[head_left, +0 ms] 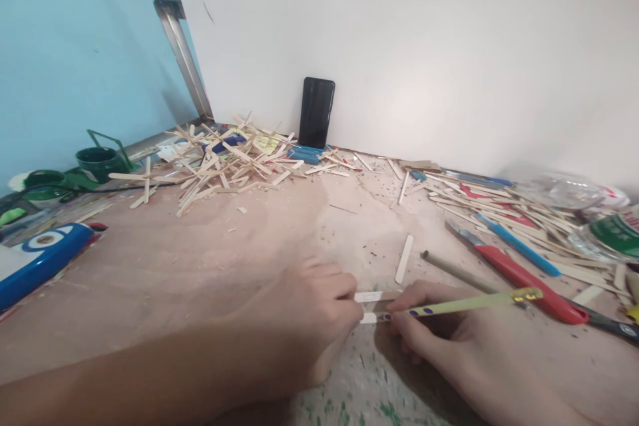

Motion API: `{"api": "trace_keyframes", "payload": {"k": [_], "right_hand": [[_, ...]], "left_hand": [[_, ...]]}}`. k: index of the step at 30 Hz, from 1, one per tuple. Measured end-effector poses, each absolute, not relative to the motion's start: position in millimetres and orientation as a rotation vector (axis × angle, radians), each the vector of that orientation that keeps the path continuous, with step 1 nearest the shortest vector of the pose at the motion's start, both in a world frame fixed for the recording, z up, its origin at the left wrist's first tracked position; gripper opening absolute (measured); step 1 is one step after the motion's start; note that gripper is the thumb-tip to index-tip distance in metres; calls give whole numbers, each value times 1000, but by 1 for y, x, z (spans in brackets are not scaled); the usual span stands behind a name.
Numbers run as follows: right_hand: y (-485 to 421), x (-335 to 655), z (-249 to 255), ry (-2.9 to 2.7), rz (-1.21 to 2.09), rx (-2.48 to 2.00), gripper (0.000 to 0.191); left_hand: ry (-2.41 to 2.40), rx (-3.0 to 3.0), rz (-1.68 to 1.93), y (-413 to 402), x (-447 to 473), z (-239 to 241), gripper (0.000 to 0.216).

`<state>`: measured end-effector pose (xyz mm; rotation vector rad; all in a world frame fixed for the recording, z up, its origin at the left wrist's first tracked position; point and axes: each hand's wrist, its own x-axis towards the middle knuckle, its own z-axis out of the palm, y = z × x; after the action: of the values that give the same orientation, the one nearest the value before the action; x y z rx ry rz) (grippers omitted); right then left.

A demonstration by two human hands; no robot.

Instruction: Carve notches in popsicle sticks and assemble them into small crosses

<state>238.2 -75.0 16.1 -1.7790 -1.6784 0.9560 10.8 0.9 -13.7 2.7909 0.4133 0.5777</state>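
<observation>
In the middle foreground my left hand (324,313) is closed, its fingers pressing on the ends of two pale flat wooden sticks on the table. The upper wooden stick (368,296) lies just above the lower wooden stick (368,319). My right hand (434,333) grips a yellow pencil (464,305) with purple dots, its tip pointing left at the lower stick. The far ends of both sticks are hidden by my fingers. A single short wooden stick (404,258) lies beyond my right hand.
A black phone (316,113) leans on the white wall behind. A pile of wooden sticks (224,163) lies back left. On the right are a red-handled cutter (529,283), a blue stick (519,244) and a plastic bottle (612,233). A blue container (50,256) lies left.
</observation>
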Motion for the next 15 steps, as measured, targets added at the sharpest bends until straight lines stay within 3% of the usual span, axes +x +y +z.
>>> {"api": "trace_keyframes", "payload": {"k": [15], "right_hand": [[-80, 222, 24, -1494, 880, -1845, 24]], "left_hand": [[420, 2832, 569, 0, 11, -11, 11]]}}
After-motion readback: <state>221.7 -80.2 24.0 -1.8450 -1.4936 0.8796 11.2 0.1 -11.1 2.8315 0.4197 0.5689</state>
